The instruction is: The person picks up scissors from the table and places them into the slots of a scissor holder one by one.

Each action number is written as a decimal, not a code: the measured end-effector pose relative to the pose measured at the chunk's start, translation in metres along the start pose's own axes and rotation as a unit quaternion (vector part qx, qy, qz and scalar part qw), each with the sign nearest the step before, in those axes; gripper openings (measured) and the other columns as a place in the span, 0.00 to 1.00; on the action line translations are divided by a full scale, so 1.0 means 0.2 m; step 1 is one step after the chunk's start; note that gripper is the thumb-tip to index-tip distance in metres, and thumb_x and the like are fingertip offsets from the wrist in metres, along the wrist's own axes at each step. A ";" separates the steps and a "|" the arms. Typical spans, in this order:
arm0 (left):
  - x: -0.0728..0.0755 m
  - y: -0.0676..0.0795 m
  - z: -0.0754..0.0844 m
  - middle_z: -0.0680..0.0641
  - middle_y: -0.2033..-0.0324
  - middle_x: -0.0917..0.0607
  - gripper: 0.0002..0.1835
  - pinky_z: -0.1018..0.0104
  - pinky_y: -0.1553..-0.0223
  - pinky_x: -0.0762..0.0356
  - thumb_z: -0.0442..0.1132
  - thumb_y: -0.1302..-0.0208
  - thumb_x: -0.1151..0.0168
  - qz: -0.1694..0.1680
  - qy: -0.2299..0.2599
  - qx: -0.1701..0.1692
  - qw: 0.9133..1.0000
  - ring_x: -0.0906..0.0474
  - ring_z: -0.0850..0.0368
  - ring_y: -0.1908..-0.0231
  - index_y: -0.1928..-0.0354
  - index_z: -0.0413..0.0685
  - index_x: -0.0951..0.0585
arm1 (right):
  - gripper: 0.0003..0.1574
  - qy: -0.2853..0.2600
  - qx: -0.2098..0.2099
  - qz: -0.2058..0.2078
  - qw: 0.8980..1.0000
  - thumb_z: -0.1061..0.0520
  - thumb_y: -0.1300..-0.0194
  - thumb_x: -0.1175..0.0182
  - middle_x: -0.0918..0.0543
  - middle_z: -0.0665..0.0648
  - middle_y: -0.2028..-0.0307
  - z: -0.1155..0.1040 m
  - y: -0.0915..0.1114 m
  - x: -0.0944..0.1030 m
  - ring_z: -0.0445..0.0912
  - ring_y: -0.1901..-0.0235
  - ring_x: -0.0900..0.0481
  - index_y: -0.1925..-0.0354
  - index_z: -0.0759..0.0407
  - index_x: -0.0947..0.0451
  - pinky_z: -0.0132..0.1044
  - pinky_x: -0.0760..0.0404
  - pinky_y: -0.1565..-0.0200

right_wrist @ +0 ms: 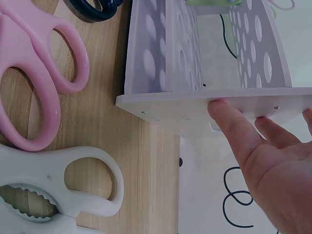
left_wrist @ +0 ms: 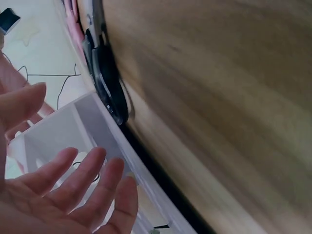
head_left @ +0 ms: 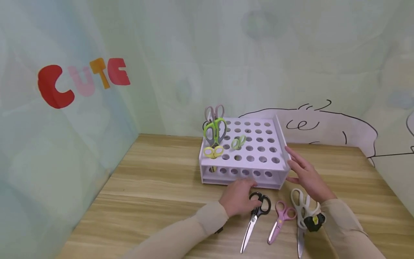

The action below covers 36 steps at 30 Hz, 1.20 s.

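A white two-tier rack (head_left: pixel 240 166) with rows of round holes stands on the table. My right hand (head_left: pixel 308 178) touches its right side panel; in the right wrist view its fingertips (right_wrist: pixel 219 107) press that panel. In front of the rack my left hand (head_left: pixel 237 198) hovers beside the handles of black-handled scissors (head_left: pixel 254 217), fingers loosely bent; the left wrist view shows nothing in its grasp. Pink scissors (head_left: pixel 280 220) and white kitchen scissors (head_left: pixel 301 210) lie to the right. Upright in the rack are yellow scissors (head_left: pixel 213 155), green-and-grey scissors (head_left: pixel 216 133), mauve-handled scissors (head_left: pixel 217 110) and pale green scissors (head_left: pixel 238 143).
A small black object with a yellow mark (head_left: pixel 314 222) is by the white scissors, close to my right sleeve. The wooden table (head_left: pixel 145 180) meets a printed cloth backdrop (head_left: pixel 171 72) behind the rack and on both sides.
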State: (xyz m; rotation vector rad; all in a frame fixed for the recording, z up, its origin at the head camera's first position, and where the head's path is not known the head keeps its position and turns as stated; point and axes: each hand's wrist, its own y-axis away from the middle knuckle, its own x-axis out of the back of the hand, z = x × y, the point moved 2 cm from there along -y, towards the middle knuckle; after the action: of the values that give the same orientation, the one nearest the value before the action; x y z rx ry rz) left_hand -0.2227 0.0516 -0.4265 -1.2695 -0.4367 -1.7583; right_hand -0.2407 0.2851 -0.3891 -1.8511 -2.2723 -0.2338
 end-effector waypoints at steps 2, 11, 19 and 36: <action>-0.02 -0.01 0.00 0.50 0.52 0.14 0.30 0.66 0.49 0.23 0.53 0.48 0.24 -0.005 -0.012 -0.003 1.000 0.19 0.55 0.52 0.45 0.47 0.17 | 0.38 -0.002 0.002 0.000 1.000 0.43 0.21 0.57 0.56 0.66 0.23 -0.01 -0.01 0.00 0.65 0.31 0.44 0.21 0.44 0.58 0.44 0.21 0.46; -0.08 -0.01 0.00 0.52 0.63 0.14 0.27 0.68 0.66 0.22 0.57 0.52 0.23 0.007 -0.063 -0.014 0.998 0.19 0.56 0.64 0.54 0.49 0.16 | 0.38 0.011 0.000 0.000 1.000 0.42 0.21 0.58 0.56 0.65 0.23 -0.01 -0.02 -0.01 0.65 0.30 0.44 0.21 0.44 0.58 0.45 0.20 0.47; -0.08 -0.02 0.03 0.50 0.65 0.18 0.33 0.66 0.65 0.21 0.62 0.56 0.23 -0.019 -0.103 0.027 0.994 0.21 0.54 0.64 0.55 0.47 0.17 | 0.38 0.009 -0.007 -0.003 1.000 0.42 0.20 0.58 0.57 0.66 0.23 -0.01 -0.02 -0.01 0.66 0.30 0.45 0.21 0.43 0.59 0.48 0.21 0.45; -0.10 -0.04 0.06 0.52 0.68 0.20 0.36 0.66 0.73 0.22 0.62 0.65 0.19 -0.067 -0.084 0.086 0.990 0.21 0.55 0.68 0.59 0.46 0.20 | 0.39 -0.008 -0.005 0.005 1.000 0.43 0.20 0.57 0.55 0.68 0.24 0.01 -0.01 0.00 0.65 0.31 0.43 0.21 0.46 0.58 0.45 0.20 0.46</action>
State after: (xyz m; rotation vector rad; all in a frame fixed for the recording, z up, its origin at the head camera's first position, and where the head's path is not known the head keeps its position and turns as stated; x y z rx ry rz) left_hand -0.2208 0.0734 -0.4374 -1.2941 -0.7714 -1.6889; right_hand -0.2434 0.2852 -0.3911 -1.8763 -2.2753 -0.2315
